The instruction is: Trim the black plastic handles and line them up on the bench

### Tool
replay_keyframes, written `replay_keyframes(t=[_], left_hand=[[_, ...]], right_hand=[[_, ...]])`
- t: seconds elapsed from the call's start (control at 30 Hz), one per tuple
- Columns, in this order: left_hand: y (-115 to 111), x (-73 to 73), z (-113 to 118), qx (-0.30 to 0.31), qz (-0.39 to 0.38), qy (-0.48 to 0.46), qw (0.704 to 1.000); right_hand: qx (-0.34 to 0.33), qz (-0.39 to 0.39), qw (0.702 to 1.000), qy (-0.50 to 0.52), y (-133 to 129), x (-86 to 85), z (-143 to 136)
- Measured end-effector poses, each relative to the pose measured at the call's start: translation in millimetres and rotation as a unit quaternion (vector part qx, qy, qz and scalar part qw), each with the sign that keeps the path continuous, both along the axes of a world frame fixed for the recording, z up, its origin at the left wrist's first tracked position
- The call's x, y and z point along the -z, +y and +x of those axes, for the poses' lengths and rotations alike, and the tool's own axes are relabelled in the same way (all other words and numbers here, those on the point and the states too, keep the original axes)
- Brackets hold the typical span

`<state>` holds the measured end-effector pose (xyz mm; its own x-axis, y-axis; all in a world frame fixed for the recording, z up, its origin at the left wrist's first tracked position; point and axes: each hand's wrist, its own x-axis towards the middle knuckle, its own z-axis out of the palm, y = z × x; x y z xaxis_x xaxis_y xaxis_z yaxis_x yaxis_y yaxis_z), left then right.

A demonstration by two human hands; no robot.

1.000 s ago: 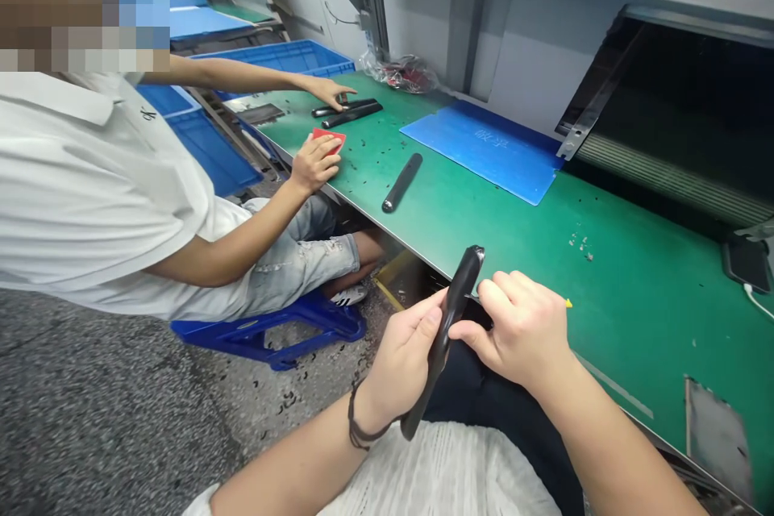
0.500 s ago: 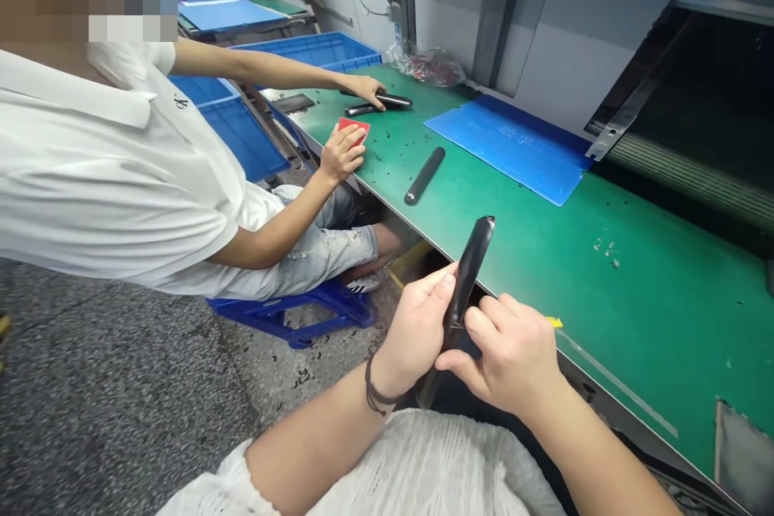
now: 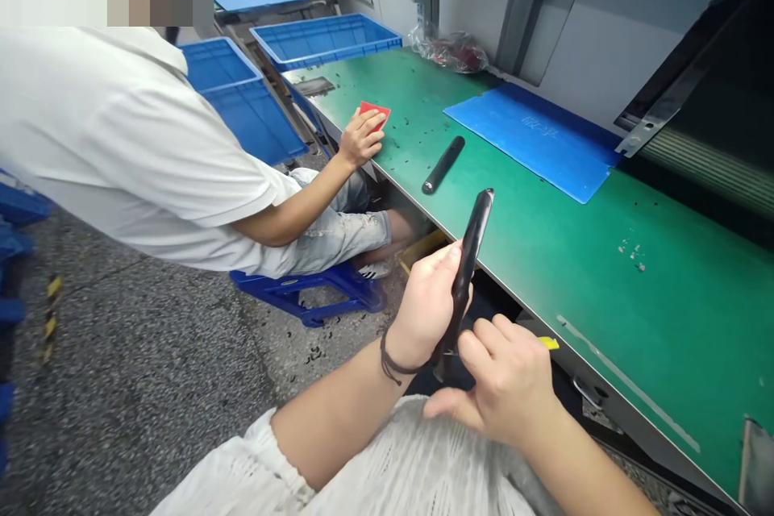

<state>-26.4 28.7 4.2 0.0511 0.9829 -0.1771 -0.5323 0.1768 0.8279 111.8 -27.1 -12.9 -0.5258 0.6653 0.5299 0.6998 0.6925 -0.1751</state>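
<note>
left hand [image 3: 426,306] grips bar [image 3: 472,246]; right hand [image 3: 506,379], yellow tool [image 3: 549,343].

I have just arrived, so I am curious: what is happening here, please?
The person's left hand grips a long black piece, tilted near the edge of a green table. The right hand is curled around a mostly hidden, yellow-ended item, beside the lower part of the piece. A similar black piece lies on the table. To the left, a seated co-worker's hand holds a flat red item.

Bright light glints on the held bar [image 3: 465,276], shadow pooling under the table [image 3: 605,274]
</note>
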Motion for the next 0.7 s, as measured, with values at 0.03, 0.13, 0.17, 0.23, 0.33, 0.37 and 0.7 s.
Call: replay_keyframes(t=[0.03, 0.13, 0.17, 0.23, 0.33, 0.37, 0.7], left_hand=[[1.4, -0.6, -0.1, -0.010, -0.006, -0.009, 1.000], [3.7, -0.6, -1.1, -0.043, -0.039, -0.030, 0.998], [3.9, 0.2, -2.0, -0.053, -0.052, -0.034, 0.997], [3.8, 2.0, -4.9, -0.079, -0.071, -0.041, 0.994], [4.2, 4.8, -11.5, -0.118, -0.094, -0.053, 0.987], [5.0, 5.9, -14.1, -0.133, -0.106, -0.059, 0.984], [25.0, 28.0, -52.1, -0.238, -0.222, -0.108, 0.939]], right_hand=[[-0.003, -0.005, 1.000, -0.002, -1.9, 0.6, -1.8], [-0.002, 0.004, 1.000, -0.013, -3.1, 0.6, -5.9], [-0.001, 0.013, 1.000, -0.018, -2.0, 0.3, -6.9], [-0.002, 0.034, 0.999, -0.026, 1.7, -0.1, -8.7], [-0.005, 0.073, 0.997, -0.038, 7.8, 2.6, -12.0], [-0.006, 0.087, 0.995, -0.042, 9.3, 4.6, -13.5], [0.012, -0.009, 0.999, 0.028, 13.5, 49.0, -21.3]])
